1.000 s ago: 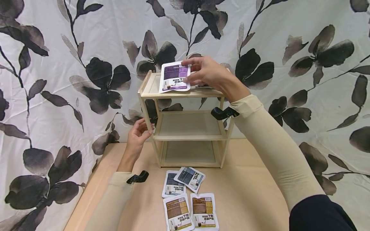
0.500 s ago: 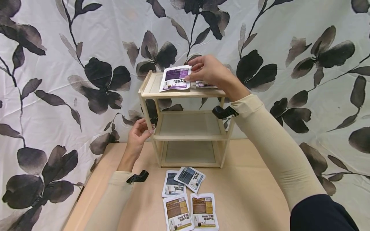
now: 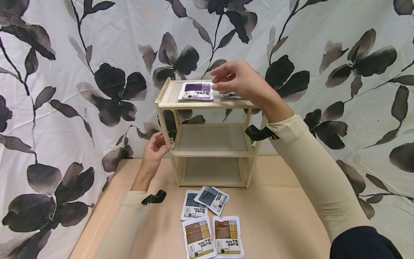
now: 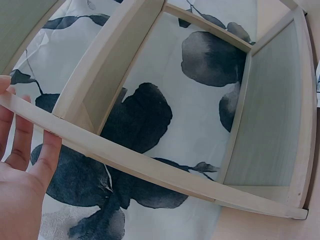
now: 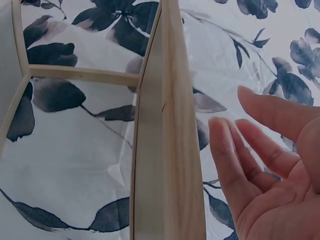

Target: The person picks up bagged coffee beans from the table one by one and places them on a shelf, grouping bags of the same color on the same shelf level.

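A three-tier wooden shelf rack [image 3: 213, 154] stands upright at the back of the table. My left hand [image 3: 153, 155] holds its left post; the left wrist view shows the thumb and fingers of that hand [image 4: 25, 175] on either side of the post [image 4: 135, 165]. On the top tier lies a purple-and-white packet [image 3: 196, 91]. To its right is another packet [image 3: 231, 95], partly hidden behind my right hand [image 3: 240, 82]. That hand hovers over the top tier with loosely bent fingers and nothing in them, as the right wrist view of the hand [image 5: 270, 170] confirms.
In front of the rack, two blue packets [image 3: 192, 207] [image 3: 212, 200] overlap on the table [image 3: 278, 216]. Nearer to me lie two brown-and-yellow packets [image 3: 199, 237] [image 3: 228, 237] side by side. A floral curtain [image 3: 365, 118] hangs close behind the rack.
The purple packet has gone from tilted in my right hand's fingers to lying flat on the top tier. My right hand has let go and drawn slightly right. The left hand stays put.
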Demonstrator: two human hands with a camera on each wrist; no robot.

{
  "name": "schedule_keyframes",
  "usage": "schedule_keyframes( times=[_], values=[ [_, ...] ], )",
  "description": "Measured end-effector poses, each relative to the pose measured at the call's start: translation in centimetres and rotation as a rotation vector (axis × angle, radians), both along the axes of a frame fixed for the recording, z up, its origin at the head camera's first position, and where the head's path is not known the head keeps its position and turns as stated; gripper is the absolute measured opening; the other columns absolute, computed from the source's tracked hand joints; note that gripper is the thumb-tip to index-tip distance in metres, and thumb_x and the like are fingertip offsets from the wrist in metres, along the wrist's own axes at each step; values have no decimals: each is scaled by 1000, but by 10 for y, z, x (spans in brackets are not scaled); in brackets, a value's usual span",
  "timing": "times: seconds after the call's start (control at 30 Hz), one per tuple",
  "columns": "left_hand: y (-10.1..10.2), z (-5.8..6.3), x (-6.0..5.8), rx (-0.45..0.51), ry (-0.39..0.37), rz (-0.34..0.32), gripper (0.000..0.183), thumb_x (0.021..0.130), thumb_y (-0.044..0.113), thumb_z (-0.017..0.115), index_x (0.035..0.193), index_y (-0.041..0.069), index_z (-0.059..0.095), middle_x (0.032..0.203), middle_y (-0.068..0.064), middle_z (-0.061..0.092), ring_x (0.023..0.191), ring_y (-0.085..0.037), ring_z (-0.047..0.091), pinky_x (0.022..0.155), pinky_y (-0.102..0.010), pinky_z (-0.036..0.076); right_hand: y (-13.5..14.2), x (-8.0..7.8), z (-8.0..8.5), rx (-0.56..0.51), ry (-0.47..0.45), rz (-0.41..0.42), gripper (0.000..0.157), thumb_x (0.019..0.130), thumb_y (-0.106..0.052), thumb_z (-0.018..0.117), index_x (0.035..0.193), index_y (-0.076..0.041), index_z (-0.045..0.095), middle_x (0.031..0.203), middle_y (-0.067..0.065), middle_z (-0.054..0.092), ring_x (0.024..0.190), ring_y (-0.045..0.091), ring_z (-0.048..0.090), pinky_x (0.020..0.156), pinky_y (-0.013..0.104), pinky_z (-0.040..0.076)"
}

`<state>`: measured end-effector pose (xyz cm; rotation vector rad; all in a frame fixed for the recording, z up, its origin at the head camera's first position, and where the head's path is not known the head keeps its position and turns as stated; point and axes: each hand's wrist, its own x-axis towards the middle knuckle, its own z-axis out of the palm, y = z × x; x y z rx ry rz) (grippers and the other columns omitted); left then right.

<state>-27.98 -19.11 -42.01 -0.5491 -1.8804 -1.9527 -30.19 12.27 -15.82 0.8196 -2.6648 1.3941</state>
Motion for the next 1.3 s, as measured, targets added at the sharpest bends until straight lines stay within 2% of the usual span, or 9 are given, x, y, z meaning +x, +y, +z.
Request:
schedule_keyframes(
  times=[0.1, 0.33, 0.53, 0.7, 0.83, 0.97, 1.13, 1.3],
  values=[
    [1, 0, 1, -3, -6, 6, 43, 94, -6, 65, 134, 8, 57, 113, 0, 66, 111, -31, 56, 90, -28, 48, 4, 3, -4, -9, 25, 26, 44, 93, -14, 74, 136, -9, 63, 119, 9, 65, 104, 20, 64, 87, 26, 57],
    [2, -1, 1, -18, -14, 18, 48, 94, -6, 64, 139, -6, 47, 114, -1, 65, 109, -25, 57, 90, -26, 48, 12, 13, -15, -19, 31, 97, 41, 92, -11, 75, 133, -6, 65, 115, 11, 67, 98, 22, 63, 81, 25, 57],
    [3, -1, 1, -25, -12, 30, 44, 94, -6, 63, 136, 5, 54, 115, -1, 65, 109, -24, 57, 91, -27, 47, 19, 20, -23, -35, 22, 141, 42, 91, -9, 76, 131, -4, 65, 113, 12, 69, 92, 23, 64, 79, 25, 58],
    [4, -2, 0, -14, -2, 34, 43, 94, -8, 63, 134, 4, 55, 114, -5, 66, 109, -25, 57, 91, -28, 47, 22, 28, -31, -39, 43, 207, 38, 92, -5, 74, 129, -2, 66, 108, 12, 71, 89, 23, 67, 81, 28, 58],
    [6, -2, 0, -1, -1, 36, 43, 93, -9, 64, 132, 6, 57, 116, -12, 65, 108, -24, 57, 90, -27, 48, 25, 34, -38, -41, 37, 258, 37, 92, -5, 74, 128, -3, 66, 108, 10, 72, 92, 26, 68, 82, 28, 58],
    [7, 0, 1, 7, 0, 40, 43, 92, -10, 64, 133, 1, 55, 117, -20, 63, 108, -27, 57, 89, -26, 48, 27, 38, -45, -19, 44, 277, 37, 91, -8, 76, 127, -6, 67, 110, 9, 72, 95, 26, 67, 80, 27, 55],
    [9, 1, 1, 4, 6, 46, 46, 92, -10, 63, 135, -9, 48, 114, -14, 65, 109, -38, 55, 89, -27, 48, 30, 38, -54, -26, 15, 316, 36, 91, -8, 76, 126, -8, 69, 111, 7, 73, 99, 23, 67, 81, 28, 54],
    [11, 2, 0, 1, 7, 49, 45, 92, -10, 63, 135, -8, 50, 113, -10, 66, 108, -33, 56, 90, -27, 49, 36, 36, -66, -33, -27, 372, 35, 92, -8, 75, 126, -7, 68, 112, 7, 72, 103, 23, 68, 83, 29, 54]
  ],
)
